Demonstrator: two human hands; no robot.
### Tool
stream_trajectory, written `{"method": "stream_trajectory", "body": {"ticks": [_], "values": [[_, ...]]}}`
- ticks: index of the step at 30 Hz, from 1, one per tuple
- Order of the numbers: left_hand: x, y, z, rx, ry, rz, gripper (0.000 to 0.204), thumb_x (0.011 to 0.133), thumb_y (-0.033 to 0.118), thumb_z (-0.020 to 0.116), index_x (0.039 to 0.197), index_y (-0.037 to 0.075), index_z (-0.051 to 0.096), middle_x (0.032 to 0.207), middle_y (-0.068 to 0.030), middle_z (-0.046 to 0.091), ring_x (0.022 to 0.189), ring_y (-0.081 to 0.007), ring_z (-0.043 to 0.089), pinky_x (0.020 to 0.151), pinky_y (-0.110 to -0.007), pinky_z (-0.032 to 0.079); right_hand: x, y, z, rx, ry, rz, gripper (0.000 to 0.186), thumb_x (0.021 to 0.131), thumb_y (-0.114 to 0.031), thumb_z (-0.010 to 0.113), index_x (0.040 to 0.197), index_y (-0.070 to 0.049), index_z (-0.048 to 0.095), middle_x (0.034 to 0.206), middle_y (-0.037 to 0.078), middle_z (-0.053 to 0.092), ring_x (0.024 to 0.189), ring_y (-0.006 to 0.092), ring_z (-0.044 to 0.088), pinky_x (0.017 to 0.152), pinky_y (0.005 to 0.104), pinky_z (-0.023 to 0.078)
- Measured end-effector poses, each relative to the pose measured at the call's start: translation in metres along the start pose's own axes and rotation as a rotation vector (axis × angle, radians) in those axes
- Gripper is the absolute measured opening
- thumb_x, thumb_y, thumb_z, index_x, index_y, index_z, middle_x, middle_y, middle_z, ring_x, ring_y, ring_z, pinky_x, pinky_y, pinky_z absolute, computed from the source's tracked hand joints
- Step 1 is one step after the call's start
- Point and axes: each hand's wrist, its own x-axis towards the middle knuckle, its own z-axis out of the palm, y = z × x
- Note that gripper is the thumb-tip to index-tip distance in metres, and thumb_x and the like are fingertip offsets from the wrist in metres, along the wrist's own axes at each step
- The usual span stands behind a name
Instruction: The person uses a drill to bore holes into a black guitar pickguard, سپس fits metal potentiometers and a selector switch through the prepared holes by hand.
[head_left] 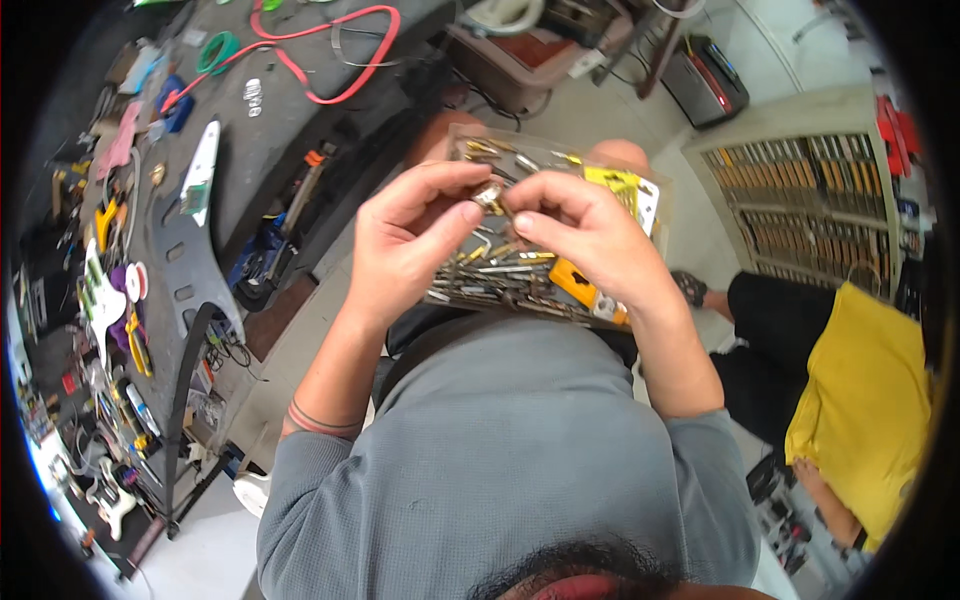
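Between the thumb and fingers of my left hand is a small shiny metal piece, too small to tell its kind. My right hand is closed in a pinch right beside it. Whatever its fingertips hold is hidden. Both hands are over a shallow clear box resting on my lap. Inside it lie several drill bits, thin metal rods and small tool pieces. A yellow packet sits at the box's far right, and an orange-yellow packet lies near my right wrist.
On the left, a dark workbench carries a red cable, pliers and many loose tools. A cabinet of small drawers stands at the right. Another person in a yellow shirt is close on my right. A dark box-shaped device stands beyond.
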Motion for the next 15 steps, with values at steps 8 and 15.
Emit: {"method": "stream_trajectory", "body": {"ticks": [8,15], "values": [[0.058,0.059,-0.057,1.130,0.366,0.548,0.027,0.089,-0.006,0.069,0.113,0.004,0.075,0.111,-0.0111,0.069,0.095,-0.0263,0.069,0.085,-0.035,0.056,0.013,0.020,-0.007,0.014,-0.056,0.037,0.010,0.105,-0.012,0.066,0.110,-0.005,0.061,0.101,-0.001,0.066,0.090,0.0054,0.060,0.079,0.0236,0.051],[0.095,0.052,-0.094,1.458,0.599,0.361,0.016,0.084,0.000,0.066,0.095,0.007,0.074,0.104,-0.0123,0.069,0.103,-0.0361,0.070,0.087,-0.048,0.057,0.022,0.007,-0.004,-0.042,-0.148,0.084,0.011,0.111,-0.021,0.059,0.109,-0.010,0.060,0.090,0.000,0.068,0.069,0.0044,0.062,0.058,0.0187,0.045]]}}
